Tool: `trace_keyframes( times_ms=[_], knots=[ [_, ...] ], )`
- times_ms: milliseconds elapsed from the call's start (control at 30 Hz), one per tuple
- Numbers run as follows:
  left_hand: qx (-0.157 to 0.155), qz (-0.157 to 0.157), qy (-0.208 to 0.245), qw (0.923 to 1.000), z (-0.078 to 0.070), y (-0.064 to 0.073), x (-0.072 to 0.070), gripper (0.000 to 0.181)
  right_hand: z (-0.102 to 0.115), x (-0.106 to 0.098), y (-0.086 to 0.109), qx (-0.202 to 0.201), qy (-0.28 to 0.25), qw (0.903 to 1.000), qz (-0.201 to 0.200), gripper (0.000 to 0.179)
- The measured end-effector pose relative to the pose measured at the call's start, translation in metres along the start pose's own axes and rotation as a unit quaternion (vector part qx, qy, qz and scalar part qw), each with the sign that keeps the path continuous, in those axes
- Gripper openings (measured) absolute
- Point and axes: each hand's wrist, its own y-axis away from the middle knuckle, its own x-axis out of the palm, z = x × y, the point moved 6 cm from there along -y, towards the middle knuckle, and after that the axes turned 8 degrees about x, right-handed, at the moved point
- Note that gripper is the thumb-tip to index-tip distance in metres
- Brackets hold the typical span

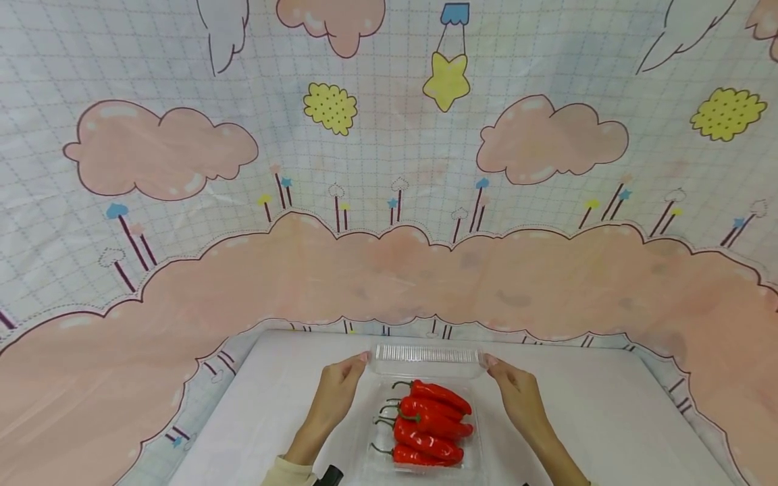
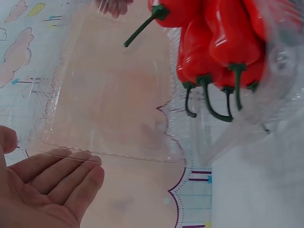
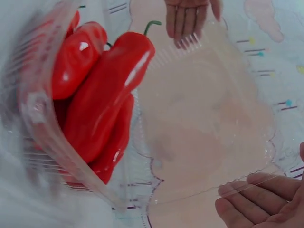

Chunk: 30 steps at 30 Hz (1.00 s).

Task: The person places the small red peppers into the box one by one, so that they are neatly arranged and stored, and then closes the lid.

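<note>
Several red peppers with green stems lie in a clear plastic clamshell box. Its see-through lid is hinged up on the far side, away from the peppers. My left hand is at the lid's left end, with straight fingers laid against the outside of its edge and the thumb apart from them. At the opposite end, my right hand touches the lid the same way, its fingers extended along the outer edge.
The box stands on a white table. Behind the table hangs a patterned cloth with clouds and stars. A small black object shows beside the left sleeve.
</note>
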Motion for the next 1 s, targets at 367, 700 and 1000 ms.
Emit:
trace_keyframes(
  times_ms=[367,700,1000],
  knots=[
    [0.013,0.003,0.029,0.9995,0.002,0.016,0.007,0.040,-0.008,0.003,0.008,-0.047,-0.008,0.9988,-0.008,0.038],
    [0.021,0.007,0.037,0.9991,0.018,0.024,0.011,0.037,-0.014,0.008,0.014,-0.065,-0.013,0.9978,0.004,0.034],
    [0.016,0.035,0.054,0.9978,0.025,0.032,0.014,0.039,-0.022,0.013,0.018,-0.070,0.011,0.9975,0.002,0.038]
  ],
)
